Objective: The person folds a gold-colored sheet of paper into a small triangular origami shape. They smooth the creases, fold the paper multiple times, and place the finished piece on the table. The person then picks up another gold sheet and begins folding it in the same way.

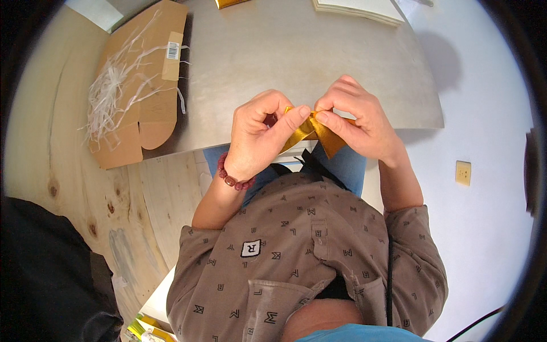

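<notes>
Head view: grey table (pixel 245 62) spans the upper middle, near edge just beyond the person's lap. Person wears a brown patterned shirt (pixel 296 239). Open cardboard box (pixel 159 108) at the table's left side, white paper strips (pixel 108 85) tangled over it, a few ends reaching the tabletop. White flat stack (pixel 362 10) at the far right. Left hand (pixel 259 128) and right hand (pixel 362 117) almost meet at the near edge, both pinching gold ribbon (pixel 330 137) between thumb and fingers. Its gathered middle sits between the two thumb tips; one part slants down beside the left thumb, a wider tail hangs below the right thumb. Dark red bead bracelet (pixel 231 181) on left wrist.
</notes>
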A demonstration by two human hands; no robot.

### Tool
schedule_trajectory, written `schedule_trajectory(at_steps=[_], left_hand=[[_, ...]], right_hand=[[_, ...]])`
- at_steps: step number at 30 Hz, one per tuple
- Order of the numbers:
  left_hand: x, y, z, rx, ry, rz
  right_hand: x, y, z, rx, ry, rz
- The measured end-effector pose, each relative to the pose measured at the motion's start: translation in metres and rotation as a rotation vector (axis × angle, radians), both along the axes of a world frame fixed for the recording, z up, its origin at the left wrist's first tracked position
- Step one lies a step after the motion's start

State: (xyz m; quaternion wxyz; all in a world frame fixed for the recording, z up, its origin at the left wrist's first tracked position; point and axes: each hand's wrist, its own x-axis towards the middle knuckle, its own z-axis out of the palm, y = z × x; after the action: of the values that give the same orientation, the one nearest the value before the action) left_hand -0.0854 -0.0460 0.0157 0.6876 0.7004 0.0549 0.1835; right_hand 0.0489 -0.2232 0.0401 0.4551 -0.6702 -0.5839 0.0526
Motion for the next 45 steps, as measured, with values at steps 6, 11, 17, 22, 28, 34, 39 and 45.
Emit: schedule_trajectory(at_steps=[6,11,17,22,28,34,39,45], left_hand=[[0.004,0.001,0.003,-0.045,0.061,-0.027],[0.008,0.003,0.003,0.285,-0.104,0.107],[0.007,0.006,0.002,0.403,-0.058,0.072],[0.003,0.008,0.001,0.452,-0.052,0.064],[-0.005,0.021,-0.004,0.417,-0.018,-0.130],[-0.012,0.025,-0.011,0.482,-0.031,-0.152],[-0.019,0.038,-0.011,0.365,0.041,-0.308],[-0.008,0.045,-0.002,0.353,-0.136,-0.002]], right_hand=[[0.004,-0.001,0.000,0.000,0.068,-0.020],[0.004,0.000,-0.002,-0.001,0.070,-0.035],[0.008,-0.003,-0.004,-0.018,0.062,-0.043],[0.010,-0.004,-0.006,-0.028,0.113,-0.035],[0.016,-0.009,-0.005,-0.035,0.181,-0.067],[0.020,-0.007,-0.007,-0.051,0.154,-0.022],[0.022,-0.007,-0.008,-0.062,0.103,0.021],[0.025,-0.009,0.001,-0.088,0.176,-0.056]])
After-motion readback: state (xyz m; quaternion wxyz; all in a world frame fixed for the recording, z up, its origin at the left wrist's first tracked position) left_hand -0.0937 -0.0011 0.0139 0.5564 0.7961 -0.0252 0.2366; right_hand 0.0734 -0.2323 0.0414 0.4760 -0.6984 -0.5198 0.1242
